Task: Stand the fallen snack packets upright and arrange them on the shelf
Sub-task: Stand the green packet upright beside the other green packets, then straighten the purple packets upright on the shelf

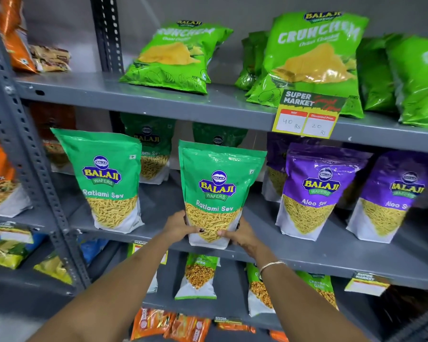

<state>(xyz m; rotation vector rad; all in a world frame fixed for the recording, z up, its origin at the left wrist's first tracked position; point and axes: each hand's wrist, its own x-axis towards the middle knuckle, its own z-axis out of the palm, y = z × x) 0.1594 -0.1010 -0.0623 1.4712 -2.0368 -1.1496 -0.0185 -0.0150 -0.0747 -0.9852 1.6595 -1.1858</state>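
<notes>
A green Ratlami Sev packet [216,183] stands upright at the front edge of the middle shelf [307,255]. My left hand [177,227] grips its lower left side and my right hand [240,234] grips its lower right side. A second green Ratlami Sev packet [106,178] stands upright to its left, leaning slightly. Two more green packets [151,149] stand behind in shadow. Purple Aloo Sev packets [314,191] stand upright to the right.
The top shelf holds green Crunchem bags [311,55] leaning back, with a yellow price tag [307,119] on its edge. A grey slotted upright [35,169] divides the bays on the left. Lower shelves hold smaller green and orange packets [198,275].
</notes>
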